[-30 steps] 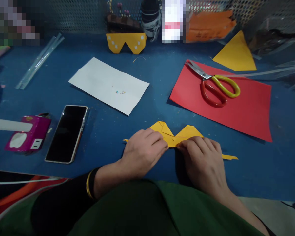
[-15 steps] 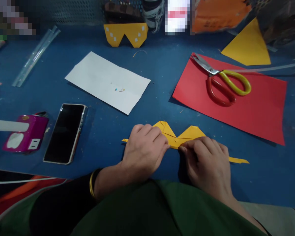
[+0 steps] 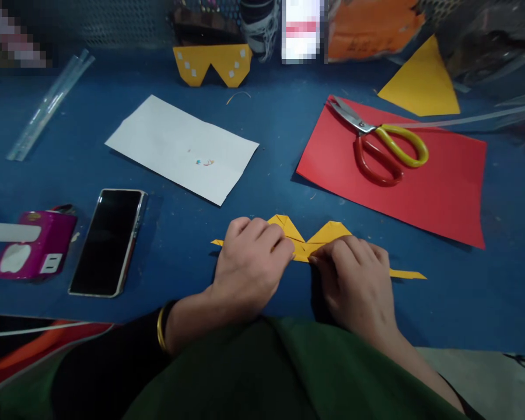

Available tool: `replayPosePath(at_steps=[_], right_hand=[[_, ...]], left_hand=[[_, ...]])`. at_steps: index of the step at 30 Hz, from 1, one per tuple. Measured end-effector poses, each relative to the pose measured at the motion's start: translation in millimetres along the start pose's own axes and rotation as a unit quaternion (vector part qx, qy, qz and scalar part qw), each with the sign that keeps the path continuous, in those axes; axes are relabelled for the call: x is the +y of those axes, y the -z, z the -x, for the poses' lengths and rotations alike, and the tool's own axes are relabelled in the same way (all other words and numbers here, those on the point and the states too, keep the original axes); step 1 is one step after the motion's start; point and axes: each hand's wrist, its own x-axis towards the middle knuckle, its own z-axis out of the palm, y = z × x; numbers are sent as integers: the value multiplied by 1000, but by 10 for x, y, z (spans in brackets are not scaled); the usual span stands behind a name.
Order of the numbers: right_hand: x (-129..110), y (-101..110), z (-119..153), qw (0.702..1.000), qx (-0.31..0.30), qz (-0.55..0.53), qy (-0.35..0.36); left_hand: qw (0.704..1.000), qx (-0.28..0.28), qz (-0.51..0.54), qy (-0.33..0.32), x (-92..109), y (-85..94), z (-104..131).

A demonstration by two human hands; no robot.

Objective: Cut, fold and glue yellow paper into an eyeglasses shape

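Note:
A folded piece of yellow paper (image 3: 301,249) lies on the blue table near its front edge, with two rounded peaks pointing away from me. My left hand (image 3: 254,256) is closed over its left half, fingers curled and pressing down. On the right half, my right hand (image 3: 359,271) pinches the near edge between thumb and fingers. Narrow yellow ends stick out past both hands. Much of the paper under my fingers is hidden.
Scissors (image 3: 367,129) rest on a red sheet (image 3: 446,198) at the right. A white sheet (image 3: 170,140), a phone (image 3: 109,242), a magenta box (image 3: 39,245), a yellow cut-out with white squares (image 3: 188,61) and a yellow paper piece (image 3: 424,87) lie around the table.
The camera view has shifted a little, so most things appear farther left. Both hands keep their hold on the yellow paper, with barely any movement of the fingers.

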Motion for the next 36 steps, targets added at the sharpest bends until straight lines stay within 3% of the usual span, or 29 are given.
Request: replayPosePath(at_steps=[5,11,20,27,32,36], right_hand=[[-25,-8,-4,1000,20,12,3],[-23,16,33,999,40,25,10],[105,45,133,996,57,-31,-60],[71,55,55,997,23,-21,-71],[178,140,-9,997,-45,-10,-64],[262,198,-38,996,-66,-17,-63]], left_hand=[[988,50,-5,-145,44,-34,58],[976,6,-65,-207,128,-41,117],[976,30,-91,-195,179,-76,156],[976,-6,-92,-198,186,-63,143],[978,-31,-84,-189,192,-30,115],[980,-28,-70,-184,191,-33,116]])
